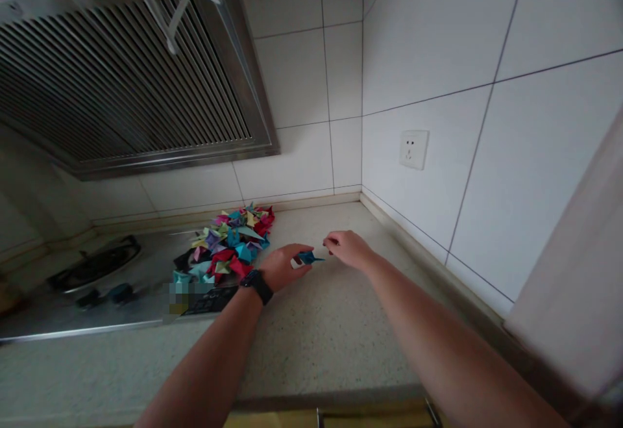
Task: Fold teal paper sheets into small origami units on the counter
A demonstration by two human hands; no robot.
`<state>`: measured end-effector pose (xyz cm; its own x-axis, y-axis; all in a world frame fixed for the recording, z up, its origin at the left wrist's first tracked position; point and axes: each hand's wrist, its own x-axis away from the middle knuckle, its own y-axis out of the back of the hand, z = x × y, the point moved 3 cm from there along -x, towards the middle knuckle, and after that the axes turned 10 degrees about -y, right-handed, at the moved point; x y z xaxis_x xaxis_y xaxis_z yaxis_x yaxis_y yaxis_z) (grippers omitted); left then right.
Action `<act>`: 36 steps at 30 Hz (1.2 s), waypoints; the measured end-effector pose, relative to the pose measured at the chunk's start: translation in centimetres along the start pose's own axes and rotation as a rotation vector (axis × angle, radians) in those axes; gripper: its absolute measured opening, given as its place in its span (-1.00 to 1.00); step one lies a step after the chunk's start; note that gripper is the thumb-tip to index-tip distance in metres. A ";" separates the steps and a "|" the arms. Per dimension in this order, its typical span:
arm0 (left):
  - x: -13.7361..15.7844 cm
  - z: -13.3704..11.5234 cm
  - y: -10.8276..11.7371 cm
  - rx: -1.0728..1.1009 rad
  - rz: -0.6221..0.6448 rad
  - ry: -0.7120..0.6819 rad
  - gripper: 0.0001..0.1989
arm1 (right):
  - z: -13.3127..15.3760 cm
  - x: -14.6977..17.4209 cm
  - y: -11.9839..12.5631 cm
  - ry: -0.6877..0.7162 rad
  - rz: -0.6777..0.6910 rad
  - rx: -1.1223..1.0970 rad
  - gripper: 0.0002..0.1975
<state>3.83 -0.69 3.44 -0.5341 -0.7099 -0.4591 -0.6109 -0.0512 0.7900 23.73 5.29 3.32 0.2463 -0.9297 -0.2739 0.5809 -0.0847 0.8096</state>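
A small blue folded paper crane point(306, 258) is held between the thumb and fingers of my left hand point(285, 267), above the countertop. Its pointed tip faces right, toward my right hand point(346, 247). The fingers of that hand are pinched together a short gap from the crane; whatever they hold is too small to make out. Left of my left hand, a heap of colourful paper cranes point(233, 246) in red, blue, green, yellow and purple lies across the stove's right side and the counter. My left wrist has a black watch point(257, 285).
A gas stove point(146, 314) with a burner and knobs is on the left. A range hood point(146, 84) hangs above it, with a white cable point(182, 15) in front. The speckled countertop point(331, 343) meets tiled walls, one with a socket point(414, 149).
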 end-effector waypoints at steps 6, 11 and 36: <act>-0.1 0.0 1.5 -0.086 -0.112 -0.065 -0.63 | -0.6 -0.3 -0.1 0.016 0.063 -0.015 -0.74; 0.0 0.8 3.7 -0.065 -0.384 0.000 -0.67 | -0.3 -0.3 -0.2 0.096 0.106 -0.082 -0.76; 1.3 2.5 5.3 -0.513 -0.269 0.005 -0.69 | 0.1 -0.4 -0.1 0.160 0.098 -0.136 -0.72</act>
<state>-1.55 -0.09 5.98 -0.3957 -0.6277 -0.6704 -0.3631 -0.5636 0.7420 23.51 5.67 3.41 0.4205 -0.8615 -0.2847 0.6448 0.0630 0.7617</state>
